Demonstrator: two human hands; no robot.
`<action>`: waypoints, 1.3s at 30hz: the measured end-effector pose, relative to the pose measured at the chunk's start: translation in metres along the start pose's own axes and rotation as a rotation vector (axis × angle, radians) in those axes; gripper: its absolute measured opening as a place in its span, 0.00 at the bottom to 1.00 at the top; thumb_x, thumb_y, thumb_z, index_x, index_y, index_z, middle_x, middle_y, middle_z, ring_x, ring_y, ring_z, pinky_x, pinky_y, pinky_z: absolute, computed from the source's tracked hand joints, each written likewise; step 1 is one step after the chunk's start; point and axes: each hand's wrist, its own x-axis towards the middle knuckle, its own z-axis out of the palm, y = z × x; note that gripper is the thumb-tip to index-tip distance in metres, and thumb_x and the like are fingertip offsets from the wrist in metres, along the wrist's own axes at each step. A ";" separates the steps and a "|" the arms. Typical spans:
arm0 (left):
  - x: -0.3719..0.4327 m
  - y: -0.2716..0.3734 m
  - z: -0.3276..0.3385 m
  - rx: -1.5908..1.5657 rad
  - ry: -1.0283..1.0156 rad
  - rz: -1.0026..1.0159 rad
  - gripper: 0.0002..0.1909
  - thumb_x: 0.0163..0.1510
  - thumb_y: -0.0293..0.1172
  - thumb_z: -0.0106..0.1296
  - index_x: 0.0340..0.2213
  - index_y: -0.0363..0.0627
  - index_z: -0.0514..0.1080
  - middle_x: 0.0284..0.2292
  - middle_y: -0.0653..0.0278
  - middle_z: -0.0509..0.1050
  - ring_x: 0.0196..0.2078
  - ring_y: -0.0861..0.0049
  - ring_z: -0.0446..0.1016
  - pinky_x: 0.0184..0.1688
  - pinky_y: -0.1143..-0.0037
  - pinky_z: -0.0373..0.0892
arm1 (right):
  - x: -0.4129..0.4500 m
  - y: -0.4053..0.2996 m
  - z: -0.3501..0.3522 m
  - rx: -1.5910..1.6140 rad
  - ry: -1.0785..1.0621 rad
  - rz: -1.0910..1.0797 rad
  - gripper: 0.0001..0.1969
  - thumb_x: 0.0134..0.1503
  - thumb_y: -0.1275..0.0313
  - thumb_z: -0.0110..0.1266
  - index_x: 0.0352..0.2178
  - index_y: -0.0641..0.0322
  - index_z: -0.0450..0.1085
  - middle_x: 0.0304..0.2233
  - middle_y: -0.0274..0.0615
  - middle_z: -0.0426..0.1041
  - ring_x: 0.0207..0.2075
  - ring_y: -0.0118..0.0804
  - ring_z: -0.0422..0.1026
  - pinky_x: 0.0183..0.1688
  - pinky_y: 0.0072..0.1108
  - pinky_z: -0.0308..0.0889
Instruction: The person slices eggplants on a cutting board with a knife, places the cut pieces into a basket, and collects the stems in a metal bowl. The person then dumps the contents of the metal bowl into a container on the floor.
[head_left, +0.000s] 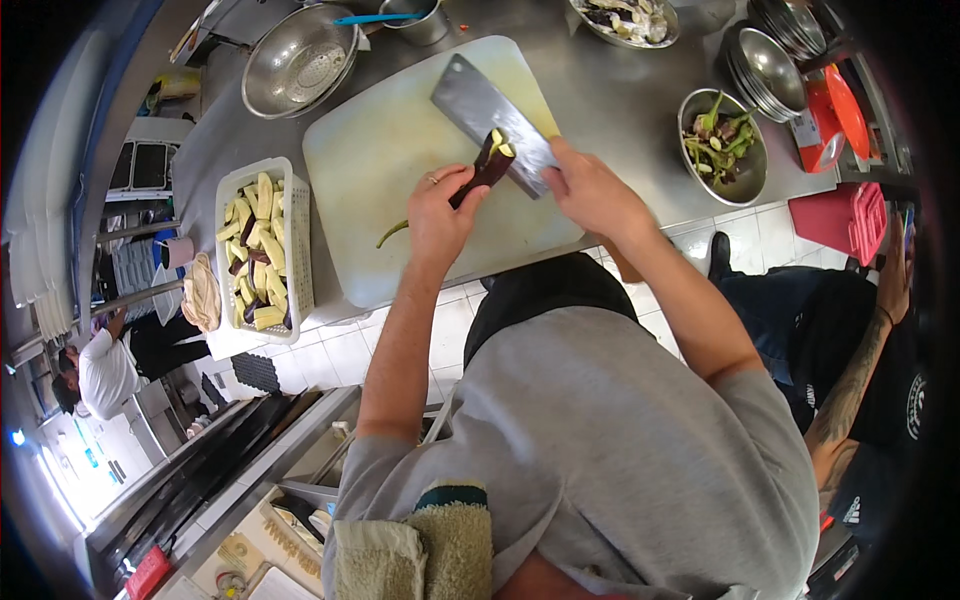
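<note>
My left hand (441, 214) grips a dark purple eggplant (491, 166) above the white cutting board (367, 157). Its far end is split, showing pale flesh; a green stem (392, 232) pokes out at the left of that hand. My right hand (596, 191) holds a Chinese cleaver (487, 101), the broad blade slanting up and left just behind the eggplant. Whether blade and eggplant touch, I cannot tell. Left of the board, a white plastic basket (302, 247) holds cut eggplant pieces (259, 247). On the right, a steel bowl (739, 191) contains green eggplant tops (716, 142).
Behind the board stand a steel colander (300, 67) and a metal pot (420, 26) with a blue-handled utensil. Stacked bowls (769, 67) and a red scale (821, 131) occupy the right end. A person (847, 375) is close on my right, beside a pink bin (836, 221).
</note>
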 end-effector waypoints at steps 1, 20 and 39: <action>0.001 -0.002 0.002 -0.021 0.001 -0.016 0.16 0.46 0.28 0.67 0.37 0.35 0.79 0.40 0.52 0.79 0.41 0.60 0.77 0.46 0.70 0.72 | 0.006 -0.007 -0.001 0.000 0.005 0.008 0.13 0.63 0.71 0.48 0.45 0.69 0.59 0.24 0.61 0.73 0.25 0.61 0.73 0.29 0.42 0.66; -0.005 -0.010 0.001 -0.033 0.028 -0.063 0.14 0.46 0.28 0.69 0.35 0.35 0.79 0.38 0.56 0.77 0.39 0.66 0.76 0.43 0.73 0.72 | -0.013 0.000 0.010 0.409 -0.260 0.293 0.11 0.67 0.69 0.44 0.35 0.68 0.60 0.15 0.47 0.67 0.10 0.38 0.66 0.16 0.32 0.61; -0.021 -0.019 -0.026 0.032 0.037 0.006 0.10 0.48 0.25 0.66 0.34 0.38 0.80 0.35 0.60 0.79 0.39 0.69 0.76 0.42 0.73 0.72 | -0.016 0.018 0.017 0.588 -0.393 0.278 0.11 0.68 0.69 0.42 0.32 0.65 0.57 0.12 0.36 0.61 0.10 0.29 0.60 0.15 0.26 0.58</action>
